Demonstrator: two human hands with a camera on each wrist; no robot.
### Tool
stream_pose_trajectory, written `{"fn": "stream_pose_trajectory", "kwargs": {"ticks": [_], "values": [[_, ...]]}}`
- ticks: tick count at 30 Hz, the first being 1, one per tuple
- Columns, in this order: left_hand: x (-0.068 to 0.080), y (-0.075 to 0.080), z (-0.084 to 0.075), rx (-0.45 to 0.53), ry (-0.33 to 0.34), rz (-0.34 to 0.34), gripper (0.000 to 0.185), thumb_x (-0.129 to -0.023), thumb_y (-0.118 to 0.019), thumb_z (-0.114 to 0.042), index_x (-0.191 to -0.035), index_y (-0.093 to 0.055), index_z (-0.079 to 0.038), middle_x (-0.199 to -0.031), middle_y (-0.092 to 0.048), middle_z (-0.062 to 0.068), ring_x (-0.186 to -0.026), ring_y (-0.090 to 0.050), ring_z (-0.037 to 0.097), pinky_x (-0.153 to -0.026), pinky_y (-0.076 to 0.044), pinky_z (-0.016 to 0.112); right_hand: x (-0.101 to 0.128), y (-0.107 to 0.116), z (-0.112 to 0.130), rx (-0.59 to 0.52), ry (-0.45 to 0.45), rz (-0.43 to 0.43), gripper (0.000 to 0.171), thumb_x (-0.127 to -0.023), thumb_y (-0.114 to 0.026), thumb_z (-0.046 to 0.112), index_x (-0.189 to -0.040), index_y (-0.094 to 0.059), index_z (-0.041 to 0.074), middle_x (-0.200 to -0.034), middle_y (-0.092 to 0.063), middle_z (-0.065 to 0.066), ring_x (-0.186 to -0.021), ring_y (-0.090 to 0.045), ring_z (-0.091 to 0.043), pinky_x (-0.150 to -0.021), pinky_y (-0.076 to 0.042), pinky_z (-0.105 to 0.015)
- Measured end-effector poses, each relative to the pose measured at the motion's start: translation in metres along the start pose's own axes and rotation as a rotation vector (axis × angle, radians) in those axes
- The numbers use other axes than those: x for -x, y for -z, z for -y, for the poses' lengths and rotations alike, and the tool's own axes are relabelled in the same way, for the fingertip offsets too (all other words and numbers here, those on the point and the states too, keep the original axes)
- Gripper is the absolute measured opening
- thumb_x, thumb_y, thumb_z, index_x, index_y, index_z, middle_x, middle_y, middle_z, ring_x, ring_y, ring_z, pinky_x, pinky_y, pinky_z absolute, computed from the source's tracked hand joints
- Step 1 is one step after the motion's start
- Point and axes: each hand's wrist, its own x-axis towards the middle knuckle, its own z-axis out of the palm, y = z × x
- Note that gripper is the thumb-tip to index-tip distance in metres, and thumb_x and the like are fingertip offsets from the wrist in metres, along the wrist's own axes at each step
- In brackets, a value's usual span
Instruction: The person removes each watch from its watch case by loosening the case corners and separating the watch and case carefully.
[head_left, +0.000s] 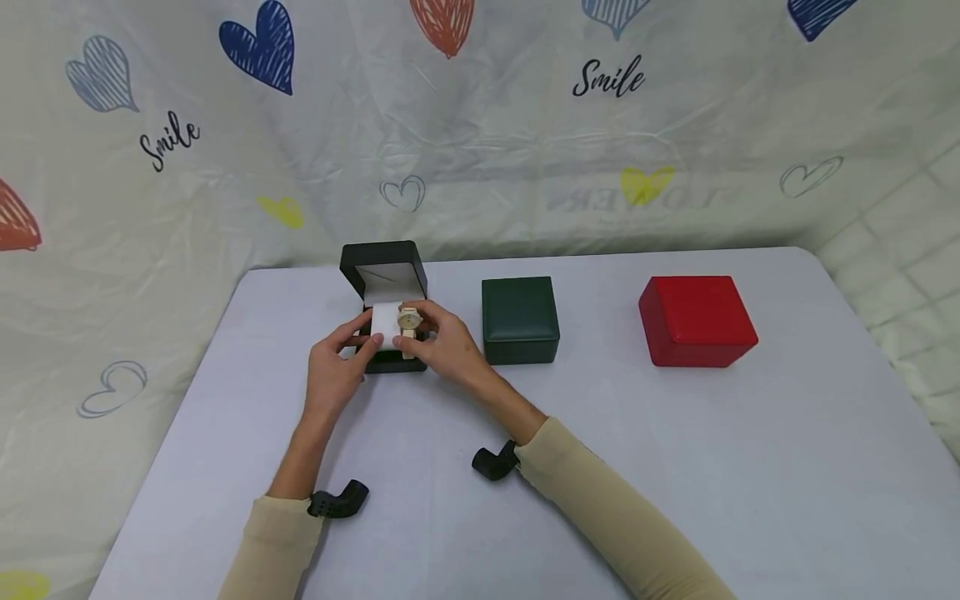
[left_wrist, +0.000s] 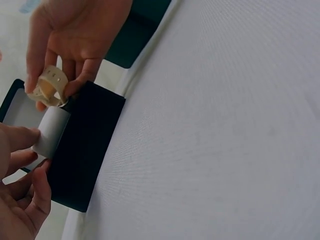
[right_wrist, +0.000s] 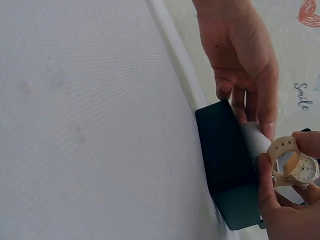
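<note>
A dark watch box (head_left: pixel 382 250) stands with its lid raised at the left of the table. Over its base my left hand (head_left: pixel 335 367) pinches a white cushion (head_left: pixel 386 323) by one end. At the cushion's other end my right hand (head_left: pixel 450 340) holds a cream wristwatch (right_wrist: pixel 303 170) between thumb and fingers. The watch's strap (left_wrist: pixel 54 80) forms a closed loop, seen beside the cushion's end in the left wrist view. Whether the loop still touches the cushion, I cannot tell. The hands hide part of the box's inside.
A closed green box (head_left: pixel 519 321) stands just right of the dark box. Farther right is a closed red box (head_left: pixel 699 321). All stand on a white-covered table (head_left: pixel 600 467), before a curtain (head_left: pixel 510 133) printed with hearts. Each wrist wears a black camera (head_left: pixel 339 500).
</note>
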Motion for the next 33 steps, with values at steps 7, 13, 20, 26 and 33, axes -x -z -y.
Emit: {"fn": "stream_pose_trajectory", "kwargs": {"ticks": [7, 13, 20, 26, 33], "values": [[-0.0006, -0.0006, 0.0031, -0.009, -0.017, 0.001, 0.045, -0.099, -0.073, -0.029, -0.143, -0.065, -0.027, -0.137, -0.067, 0.010, -0.108, -0.061, 0.018, -0.056, -0.054, 0.018, -0.0001, 0.0001, 0.0013, 0.011, -0.020, -0.003, 0.050, -0.095, -0.077, 0.019, -0.141, -0.061, 0.011, -0.119, -0.070, -0.011, -0.107, -0.068, -0.024, -0.076, -0.051, -0.023], [0.0009, -0.0005, 0.0061, -0.027, -0.024, 0.011, 0.046, -0.100, -0.071, -0.028, -0.145, -0.063, -0.025, -0.134, -0.067, 0.011, -0.112, -0.061, 0.023, -0.059, -0.054, 0.017, -0.0003, -0.0004, 0.0017, 0.029, -0.023, -0.003, 0.049, -0.094, -0.078, 0.020, -0.140, -0.062, 0.012, -0.116, -0.070, -0.012, -0.106, -0.068, -0.025, -0.072, -0.050, -0.021], [0.0004, -0.0011, 0.0080, -0.029, -0.045, 0.010, 0.046, -0.100, -0.072, -0.026, -0.144, -0.064, -0.025, -0.131, -0.068, 0.012, -0.112, -0.061, 0.022, -0.058, -0.054, 0.016, 0.0010, -0.0002, 0.0040, 0.034, -0.023, -0.013, 0.047, -0.094, -0.078, 0.019, -0.138, -0.063, 0.013, -0.115, -0.070, -0.012, -0.106, -0.068, -0.025, -0.071, -0.049, -0.021], [0.0015, -0.0024, 0.0085, -0.030, -0.049, 0.001, 0.045, -0.099, -0.073, -0.026, -0.144, -0.064, -0.026, -0.128, -0.069, 0.012, -0.110, -0.061, 0.020, -0.058, -0.054, 0.016, 0.0014, 0.0000, 0.0036, 0.030, -0.023, -0.015, 0.047, -0.094, -0.078, 0.019, -0.139, -0.063, 0.012, -0.114, -0.070, -0.012, -0.104, -0.068, -0.023, -0.070, -0.050, -0.021], [0.0018, -0.0030, 0.0091, -0.026, -0.069, -0.017, 0.045, -0.098, -0.075, -0.023, -0.142, -0.066, -0.024, -0.135, -0.067, 0.008, -0.112, -0.061, 0.021, -0.057, -0.054, 0.014, 0.0010, 0.0004, 0.0034, 0.042, -0.018, -0.012, 0.048, -0.094, -0.078, 0.019, -0.139, -0.063, 0.011, -0.114, -0.070, -0.011, -0.101, -0.068, -0.020, -0.069, -0.051, -0.022]]}}
